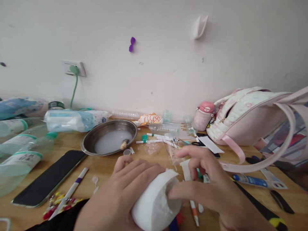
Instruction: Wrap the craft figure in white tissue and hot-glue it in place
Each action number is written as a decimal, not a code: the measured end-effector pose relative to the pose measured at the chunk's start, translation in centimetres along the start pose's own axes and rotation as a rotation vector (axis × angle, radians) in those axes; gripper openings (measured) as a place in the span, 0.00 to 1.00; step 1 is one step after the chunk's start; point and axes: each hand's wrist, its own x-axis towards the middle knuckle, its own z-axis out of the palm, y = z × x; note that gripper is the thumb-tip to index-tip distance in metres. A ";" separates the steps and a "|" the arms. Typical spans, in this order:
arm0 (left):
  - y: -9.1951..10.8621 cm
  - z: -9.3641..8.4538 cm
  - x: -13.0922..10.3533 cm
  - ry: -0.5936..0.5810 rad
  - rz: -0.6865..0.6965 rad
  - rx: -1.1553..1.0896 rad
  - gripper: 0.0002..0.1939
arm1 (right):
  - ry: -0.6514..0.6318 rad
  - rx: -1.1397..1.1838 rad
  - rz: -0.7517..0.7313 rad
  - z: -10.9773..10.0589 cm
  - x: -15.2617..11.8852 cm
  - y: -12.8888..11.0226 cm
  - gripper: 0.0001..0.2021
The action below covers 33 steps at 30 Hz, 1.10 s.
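My left hand [134, 186] is wrapped over a white, hollow, paper-like form [149, 202], holding it low at the front of the table. Its ragged opening faces right, and part of its body is hidden under my fingers. My right hand [207, 179] is at that opening, with the thumb at the inner edge and the other fingers raised and bent apart from it. A strip of white paper [185, 169] is partly visible behind the right fingers. Beyond my hands stands a metal bowl [85, 144] of cloudy whitish liquid, a brush-like piece [124, 144] resting at its rim.
Plastic bottles [21, 157] and a black phone [49, 176] lie left, near a marker [69, 192] and beads [51, 205]. Several markers [156, 140] and an orange-patterned fish shape [150, 119] lie behind. A pink bottle [204, 117] and backpack [255, 118] stand right, near a glue tube [250, 180].
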 end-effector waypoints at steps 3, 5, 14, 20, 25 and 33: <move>-0.1 0.2 -0.4 0.082 0.039 0.114 0.28 | 0.060 0.121 -0.018 -0.9 0.0 0.0 0.16; -0.2 0.6 -0.7 0.120 0.041 0.190 0.27 | 0.092 0.235 0.070 -1.1 0.2 -0.3 0.15; 0.0 2.6 -1.2 0.100 0.075 0.319 0.29 | -0.290 0.359 0.483 0.3 1.2 -0.6 0.10; 0.0 3.9 -0.6 0.054 0.006 0.281 0.35 | -0.236 0.332 0.460 1.8 1.6 -0.1 0.07; -1.0 6.2 -0.2 -0.067 -0.091 0.206 0.46 | -0.286 0.402 0.487 4.3 1.7 1.6 0.08; -3.5 6.1 -0.8 -0.247 -0.192 0.067 0.65 | -0.396 0.413 0.550 5.8 1.4 4.0 0.09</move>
